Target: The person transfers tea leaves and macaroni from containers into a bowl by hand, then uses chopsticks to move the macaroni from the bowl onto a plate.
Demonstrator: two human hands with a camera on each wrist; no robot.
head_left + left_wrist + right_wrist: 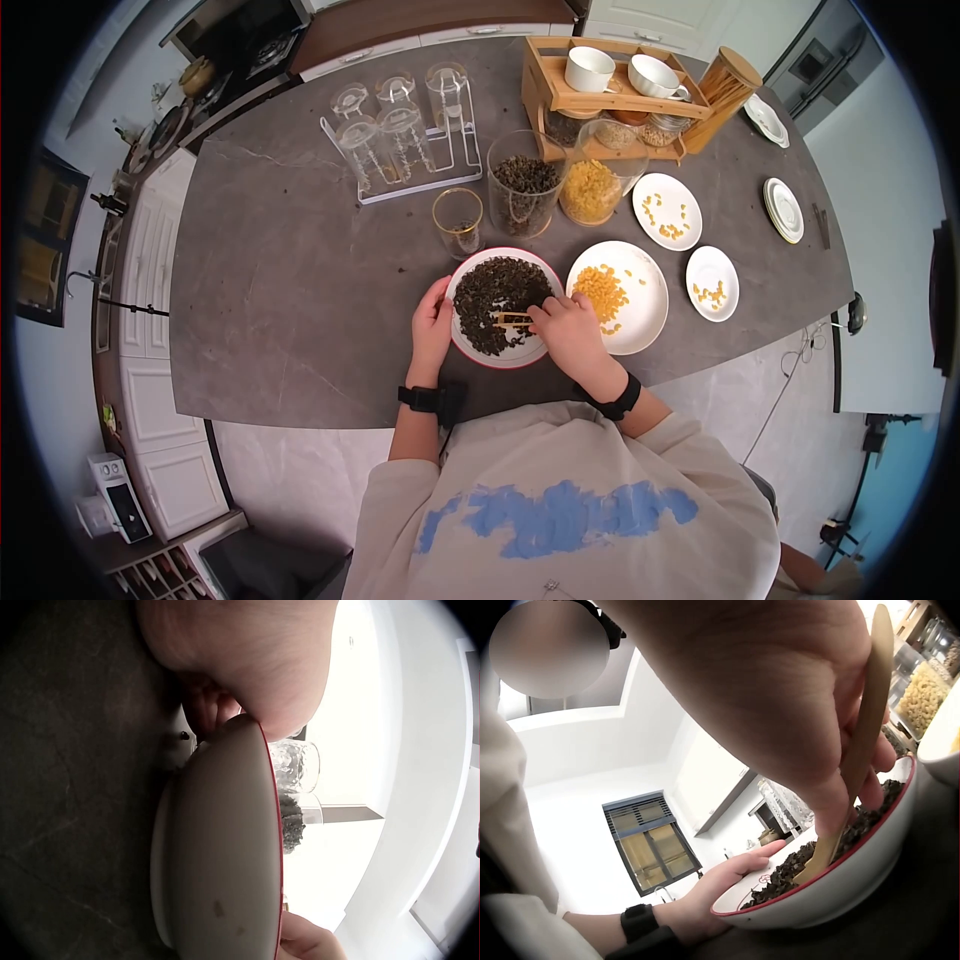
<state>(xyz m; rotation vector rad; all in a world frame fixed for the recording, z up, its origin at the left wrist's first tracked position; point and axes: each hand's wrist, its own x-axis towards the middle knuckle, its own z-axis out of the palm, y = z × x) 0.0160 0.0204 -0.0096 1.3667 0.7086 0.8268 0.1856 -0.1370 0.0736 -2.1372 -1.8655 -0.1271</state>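
Observation:
A white bowl (525, 355) with a red rim stands on the grey table, holding dark, crinkled dried pieces (490, 290). My left hand (432, 325) grips the bowl's left side at the rim. Over the bowl's right edge, my right hand (572, 332) pinches light wooden tongs (870, 712), their tips down among the dark pieces (784, 879). The left wrist view shows the bowl's outer wall (221, 840) close up, with the left fingers (210, 709) partly hidden behind it. Just right of the bowl lies a white plate (645, 325) of yellow pasta pieces (600, 292).
Behind the bowl stand a gold-rimmed glass (458, 215), a jar of dark pieces (525, 190) and a jar of yellow pasta (592, 190). Small plates (668, 238) lie to the right. A glass rack (420, 185) and a wooden cup shelf (545, 95) stand farther back.

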